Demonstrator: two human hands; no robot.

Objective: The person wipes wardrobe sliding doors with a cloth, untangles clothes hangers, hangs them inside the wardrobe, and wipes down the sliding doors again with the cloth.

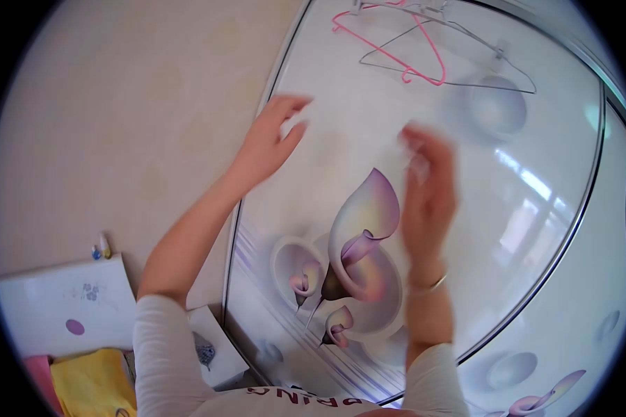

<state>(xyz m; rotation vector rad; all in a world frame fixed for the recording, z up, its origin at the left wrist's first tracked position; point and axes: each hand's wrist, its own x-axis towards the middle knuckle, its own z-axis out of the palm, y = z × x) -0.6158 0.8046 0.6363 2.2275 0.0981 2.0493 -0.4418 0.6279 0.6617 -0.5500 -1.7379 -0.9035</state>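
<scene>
My left hand [266,139] is raised before the glossy white wardrobe door [306,201], its thumb and fingers apart with nothing between them. To the right, my right hand [431,184] is also lifted, fingers bent and smeared by motion; whether it holds anything is unclear. A bracelet [435,283] circles the right wrist. Above both hands, a pink clothes hanger [431,50] and a grey clothes hanger [490,86] hang from a metal bar [452,21], apart from my fingers. Between and below the hands, a large printed calla lily [368,208] decorates the door.
A beige wall [139,125] is on the left. Lower left are a white headboard [62,299] with small bottles [103,246] on top, yellow cloth [94,382] and a white bedside cabinet [219,347]. Dark-edged door frames [535,292] run along the right.
</scene>
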